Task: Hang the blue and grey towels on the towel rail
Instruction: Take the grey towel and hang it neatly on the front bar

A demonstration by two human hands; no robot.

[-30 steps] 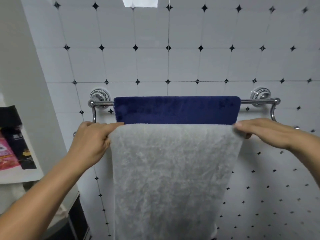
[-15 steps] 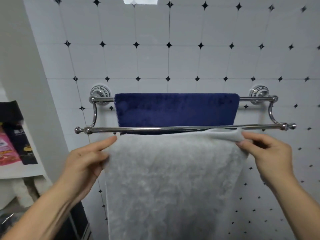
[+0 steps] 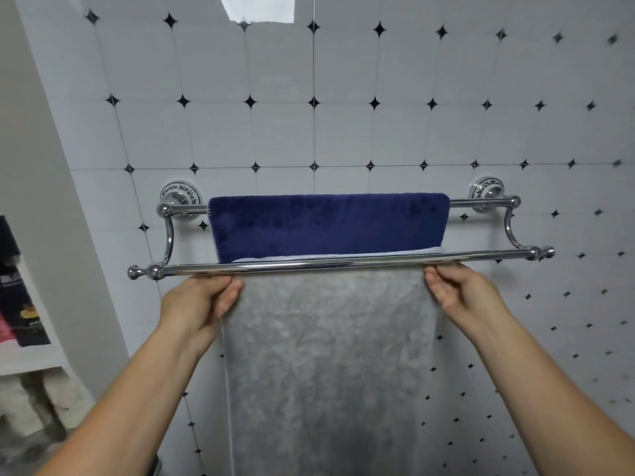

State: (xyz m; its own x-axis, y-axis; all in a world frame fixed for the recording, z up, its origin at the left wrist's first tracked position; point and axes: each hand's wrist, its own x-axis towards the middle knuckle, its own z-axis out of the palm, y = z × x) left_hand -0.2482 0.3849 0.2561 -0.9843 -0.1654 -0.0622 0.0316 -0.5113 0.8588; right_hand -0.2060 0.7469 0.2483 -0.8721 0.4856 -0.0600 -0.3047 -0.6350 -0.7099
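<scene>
A chrome double towel rail is fixed to the tiled wall. The blue towel hangs over its back bar. The grey towel hangs down just below the front bar, and a pale strip of it shows behind that bar. My left hand pinches the grey towel's upper left corner under the bar. My right hand pinches its upper right corner in the same way.
White wall tiles with small black diamonds surround the rail. A white shelf at the left edge holds dark and pink packets. A grey wall edge runs down beside the shelf.
Both hands dropped from above the front bar to just under it, taking the grey towel's top edge down. The front bar, hidden a second ago, now shows in full.
</scene>
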